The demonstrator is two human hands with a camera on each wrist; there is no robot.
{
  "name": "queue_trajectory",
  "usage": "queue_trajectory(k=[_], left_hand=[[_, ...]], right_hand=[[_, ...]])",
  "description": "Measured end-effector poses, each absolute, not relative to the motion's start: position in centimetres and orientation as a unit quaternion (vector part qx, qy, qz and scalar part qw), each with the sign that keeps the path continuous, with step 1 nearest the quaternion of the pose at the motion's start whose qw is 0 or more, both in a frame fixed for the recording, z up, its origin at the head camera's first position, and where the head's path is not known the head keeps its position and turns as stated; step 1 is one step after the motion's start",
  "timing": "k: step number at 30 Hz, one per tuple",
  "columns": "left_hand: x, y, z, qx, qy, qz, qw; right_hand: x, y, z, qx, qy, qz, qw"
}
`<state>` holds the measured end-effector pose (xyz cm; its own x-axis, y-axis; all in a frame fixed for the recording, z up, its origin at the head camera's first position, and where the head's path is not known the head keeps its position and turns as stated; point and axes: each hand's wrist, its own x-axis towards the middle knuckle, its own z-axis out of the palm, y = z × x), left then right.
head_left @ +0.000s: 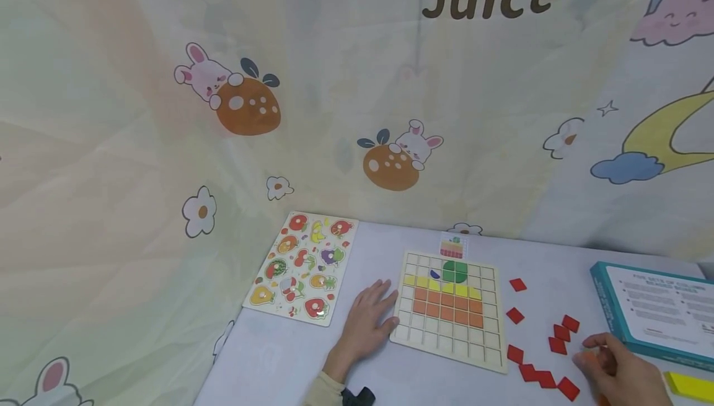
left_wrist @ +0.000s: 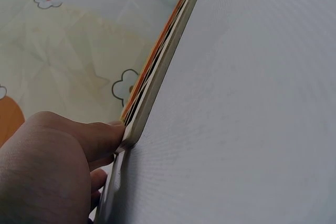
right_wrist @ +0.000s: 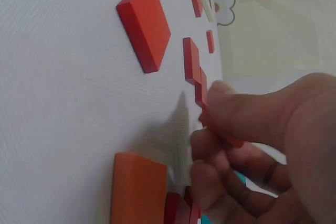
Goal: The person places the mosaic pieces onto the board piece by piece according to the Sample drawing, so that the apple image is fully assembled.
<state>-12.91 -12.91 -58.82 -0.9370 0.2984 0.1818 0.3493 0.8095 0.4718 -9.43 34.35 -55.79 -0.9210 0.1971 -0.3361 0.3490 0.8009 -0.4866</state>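
A pale grid board (head_left: 446, 336) holds two rows of orange squares (head_left: 448, 308), a row of yellow pieces (head_left: 444, 287), green rounded pieces (head_left: 454, 271) and a small blue piece (head_left: 435, 274). My left hand (head_left: 365, 322) lies at its left edge, fingers extended, thumb touching the rim (left_wrist: 137, 129). At the right, my right hand (head_left: 621, 369) is raised over the table, thumb and fingers pinching a small red tile (right_wrist: 231, 139), mostly hidden by them. Several loose red tiles (head_left: 568, 388) lie between that hand and the board. Below it sits an orange block (right_wrist: 137, 190).
A small picture card (head_left: 453, 246) stands behind the board. To the left lies a fruit puzzle board (head_left: 301, 263). A teal-edged box (head_left: 664, 310) occupies the right side, with yellow pieces (head_left: 690, 386) in front of it. A printed cloth (head_left: 312, 96) hangs behind the table.
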Motion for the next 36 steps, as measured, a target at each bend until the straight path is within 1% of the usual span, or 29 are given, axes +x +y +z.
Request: queue_trajectory(k=[3,7,10,14,16,23,26,31,36], left_hand=[[-12.8,-12.9,-58.7,-0.171,-0.949,-0.261,0.05],[-12.8,-12.9,-58.6,-0.172,-0.948,-0.262,0.052],[-12.8,-12.9,-58.5,-0.172,-0.948,-0.263,0.053],[-12.7,-12.9,-58.4,-0.173,-0.946,-0.269,0.05],[-12.7,-12.8,-58.3,-0.173,-0.946,-0.27,0.049],[-12.8,-12.8,-58.3,-0.171,-0.948,-0.264,0.051],[-12.8,-12.8,-58.3,-0.173,-0.948,-0.262,0.051],[-12.9,-12.9,-58.6,-0.175,-0.95,-0.251,0.056],[-13.0,-13.1,-58.7,-0.18,-0.95,-0.249,0.059]], right_hand=[[-9.6,34.3,-55.8,0.131,0.941,-0.288,0.12],[-9.9,33.5,-55.6,0.125,0.943,-0.297,0.079],[-10.3,32.3,-55.4,0.149,0.935,-0.319,0.054],[-11.1,30.2,-55.1,0.21,0.907,-0.36,0.056],[-11.5,29.1,-54.9,0.214,0.903,-0.368,0.05],[-12.8,25.3,-54.2,0.123,0.925,-0.358,-0.026],[-13.6,23.6,-54.1,0.094,0.925,-0.367,-0.036],[-14.7,20.6,-53.9,-0.001,0.931,-0.36,-0.053],[-16.1,17.5,-54.2,-0.074,0.926,-0.367,-0.052]])
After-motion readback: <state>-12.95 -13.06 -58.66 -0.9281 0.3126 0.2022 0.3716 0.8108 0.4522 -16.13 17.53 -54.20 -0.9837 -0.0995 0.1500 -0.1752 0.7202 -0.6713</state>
